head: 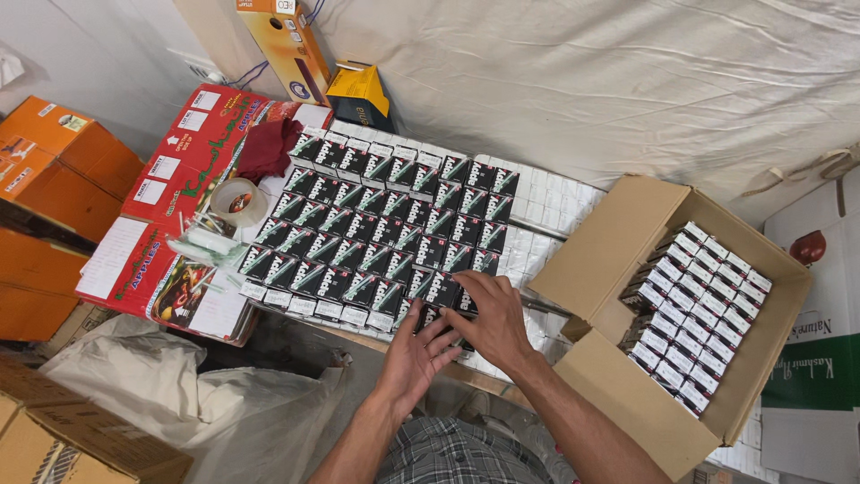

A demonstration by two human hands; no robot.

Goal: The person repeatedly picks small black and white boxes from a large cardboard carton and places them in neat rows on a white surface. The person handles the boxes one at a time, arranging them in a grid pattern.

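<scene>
Item: rows of small dark cardboard boxes with green and white print (376, 229), laid flat in a tight slanted grid across the centre of the frame. The grid is set upon a layer of small white boxes (555, 202), exposed along its right and upper edges.

Right hand (493, 323): placed palm down at the lower right corner of the grid, fingers spread and loosely curved over the last boxes there; no closed grasp is seen.

Left hand (417, 354): positioned just below the grid's lower edge, fingers extended and slightly parted, tips touching the nearest boxes beside the right hand. Whether a box is gripped cannot be told.

Open brown corrugated carton (618, 242): located at the right of the frame, flaps raised, packed with upright rows of similar small boxes showing white tops.

Red printed fruit carton (193, 148): lying flat at the upper left, topped by a crumpled dark red cloth (269, 148) and a roll of clear tape (237, 202).

Orange cardboard cartons (54, 170): stacked at the far left edge.

Yellow boxes (358, 90): propped against the white fabric backdrop (627, 81) at the top centre.
</scene>
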